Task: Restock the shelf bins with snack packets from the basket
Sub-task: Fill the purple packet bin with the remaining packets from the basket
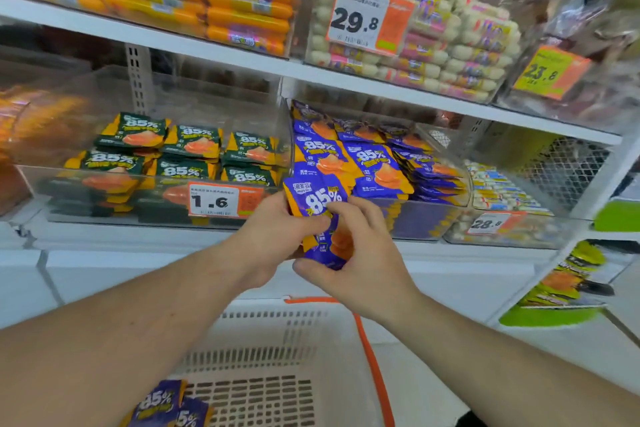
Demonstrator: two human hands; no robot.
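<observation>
A white metal shelving unit (pixel 214 54) fills the view above and behind both hands, its boards carrying clear plastic bins. Below the hands, between the forearms, sits a pale cream slotted plastic basket (pixel 263 350) with an orange handle (pixel 372 360); a few purple and orange snack packets (pixel 166 404) lie in its near left corner, just under the left forearm.

Directly behind the hands stands a clear plastic bin (pixel 460 184) stacked with more purple and orange "85%" packets (pixel 377 166). To the left of the hands, another clear bin (pixel 31 180) holds dark green and orange "85%" packets (pixel 187 149), with a white and orange price tag reading 1.6 (pixel 221 200) on its front, just beside the left hand. Up and to the right, a larger price tag reading 29.8 (pixel 363 19) hangs on a bin of pale sausage packs (pixel 460 55).

Both hands meet at the front edge of the purple bin, holding a small upright stack of purple and orange packets (pixel 320 204). The left hand (pixel 273 236) grips the stack from the left side and behind. The right hand (pixel 360 253) curls around it from the right, fingers over the front packet, thumb beneath.
</observation>
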